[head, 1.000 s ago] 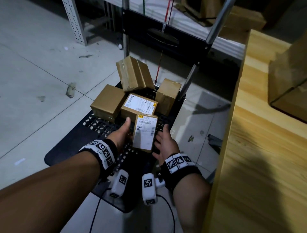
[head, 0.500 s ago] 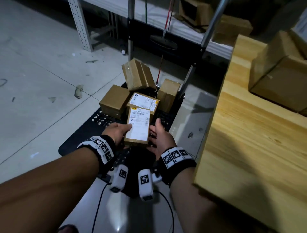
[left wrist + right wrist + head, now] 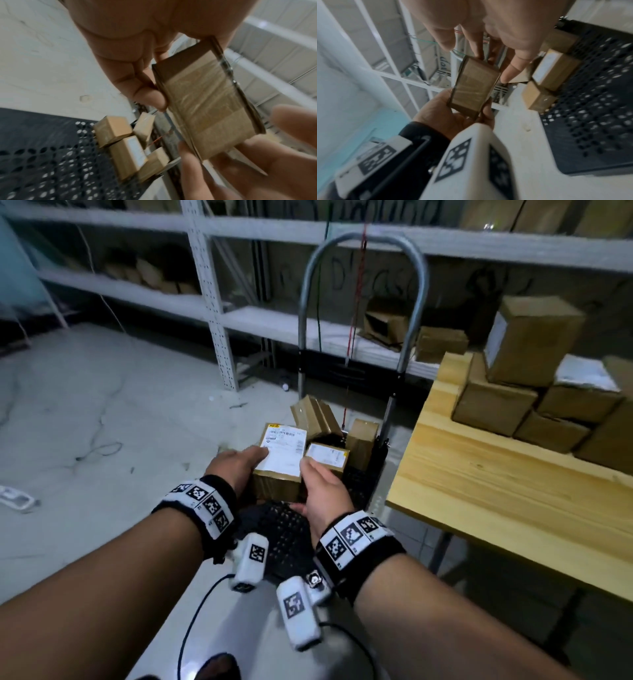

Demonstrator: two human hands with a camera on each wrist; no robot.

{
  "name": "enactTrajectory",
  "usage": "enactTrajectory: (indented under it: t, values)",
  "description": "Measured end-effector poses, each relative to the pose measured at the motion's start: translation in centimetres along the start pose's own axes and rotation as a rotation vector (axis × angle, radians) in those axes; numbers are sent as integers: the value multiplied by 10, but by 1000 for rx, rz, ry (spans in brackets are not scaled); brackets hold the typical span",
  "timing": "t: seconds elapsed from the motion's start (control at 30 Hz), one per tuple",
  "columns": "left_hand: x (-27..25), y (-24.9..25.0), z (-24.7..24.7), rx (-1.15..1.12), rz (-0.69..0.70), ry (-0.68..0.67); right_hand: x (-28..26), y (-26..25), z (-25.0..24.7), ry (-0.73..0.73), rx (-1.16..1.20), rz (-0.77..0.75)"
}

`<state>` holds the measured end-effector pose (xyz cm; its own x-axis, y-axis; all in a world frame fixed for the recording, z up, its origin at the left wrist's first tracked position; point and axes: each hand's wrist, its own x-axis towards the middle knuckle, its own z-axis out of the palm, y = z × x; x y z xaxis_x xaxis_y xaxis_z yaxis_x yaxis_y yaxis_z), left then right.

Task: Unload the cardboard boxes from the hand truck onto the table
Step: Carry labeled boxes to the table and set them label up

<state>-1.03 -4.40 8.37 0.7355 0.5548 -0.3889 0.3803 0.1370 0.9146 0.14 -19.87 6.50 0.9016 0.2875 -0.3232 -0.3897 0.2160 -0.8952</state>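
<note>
I hold a small cardboard box (image 3: 282, 460) with a white shipping label between both hands, lifted above the hand truck's black perforated deck (image 3: 287, 529). My left hand (image 3: 236, 465) grips its left side and my right hand (image 3: 322, 491) grips its right side. The left wrist view shows the box's taped underside (image 3: 207, 108) against my left hand (image 3: 137, 54). In the right wrist view the box (image 3: 474, 88) sits between my right hand (image 3: 488, 27) and my left palm (image 3: 447, 115). Three boxes (image 3: 327, 455) stay at the deck's far end.
A wooden table (image 3: 496, 481) stands to my right, with several stacked boxes (image 3: 534, 392) on its far part. The truck's metal handle (image 3: 363, 244) rises behind the load. White metal shelving (image 3: 212, 302) lines the back wall. Cables trail from my wrists.
The labelled box has come up off the deck in both hands, away from the other boxes. My view has lifted, so the handle, the shelving and more of the table now show.
</note>
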Motion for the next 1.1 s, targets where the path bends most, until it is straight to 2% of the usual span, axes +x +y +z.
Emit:
enactTrajectory:
  t: [0.13,0.27,0.4,0.53,0.77,1.0,1.1]
  values:
    - [-56,39,-9,-105,62,-21,-41,-36,10,-74,7,-111]
    - [-102,73,11,-124,163,-113,-67,-76,-10,38,-112,-306]
    - [-127,84,57,-105,161,-183,-91,-110,-60,98,-61,-352]
    - [-137,83,112,-53,136,-247,-98,-122,-121,173,-22,-345]
    - [-129,72,189,250,107,-318,-82,-141,-187,342,16,-216]
    - [-120,75,247,484,188,-319,-61,-161,-217,413,-5,-103]
    - [-117,82,258,508,202,-315,-49,-169,-226,451,36,-96]
